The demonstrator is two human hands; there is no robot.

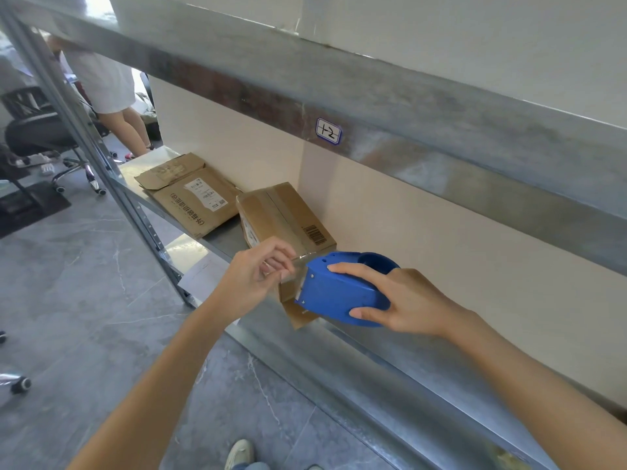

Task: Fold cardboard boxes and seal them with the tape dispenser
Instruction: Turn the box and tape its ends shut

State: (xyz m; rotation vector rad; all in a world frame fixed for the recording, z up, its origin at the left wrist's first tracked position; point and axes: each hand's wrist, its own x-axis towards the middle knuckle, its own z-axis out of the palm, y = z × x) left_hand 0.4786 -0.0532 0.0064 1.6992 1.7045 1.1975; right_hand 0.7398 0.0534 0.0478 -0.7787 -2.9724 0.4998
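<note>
Blue tape dispenser (342,293) is gripped by right hand (403,300), fingers wrapped over its top, held just above the metal shelf (339,354) edge. Clear tape end (298,262) is pinched betw. thumb & fingers of left hand (258,273) at dispenser's front. Taped cardboard box (285,222) sits on shelf just behind; flattened box (190,195) lies further left.

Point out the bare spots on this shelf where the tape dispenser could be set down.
Bare shelf runs from the right hand and tape dispenser toward the near end, between front lip and wall. A narrow strip lies between the flattened carton and folded box. Around the left hand and boxes it is crowded.
</note>
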